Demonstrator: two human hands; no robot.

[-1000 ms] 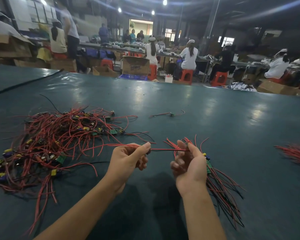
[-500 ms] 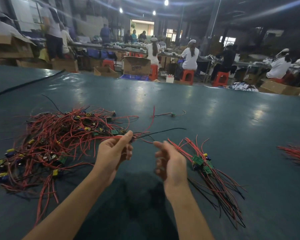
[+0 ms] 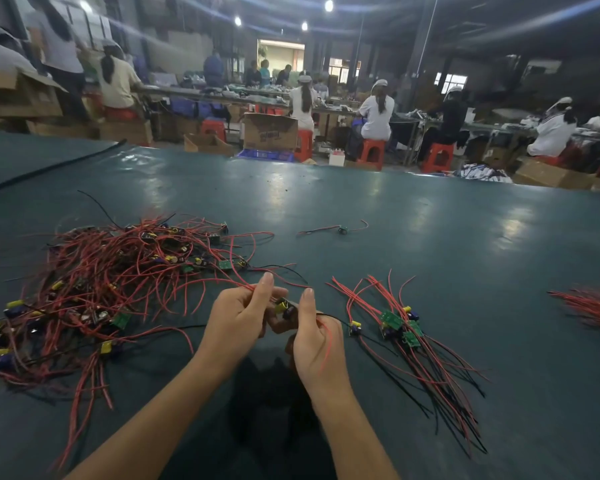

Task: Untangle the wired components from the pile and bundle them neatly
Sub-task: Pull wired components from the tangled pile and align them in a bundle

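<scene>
Your left hand [image 3: 238,318] pinches a red wire [image 3: 238,283] and your right hand [image 3: 317,337] grips its component [image 3: 284,308], near centre over the table [image 3: 430,237]. The pile [image 3: 118,278] lies left, and the bundle [image 3: 406,337] lies just right of your hands.

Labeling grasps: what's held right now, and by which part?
One wired component: left hand pinches its red wires, right hand grips it beside the yellow capacitor.

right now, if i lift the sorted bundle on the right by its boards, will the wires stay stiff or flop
Likely floppy: the sorted bundle has thin, curved, splayed leads. Probably light, its boards being small. No tie shows, so pieces may slip out.
</scene>
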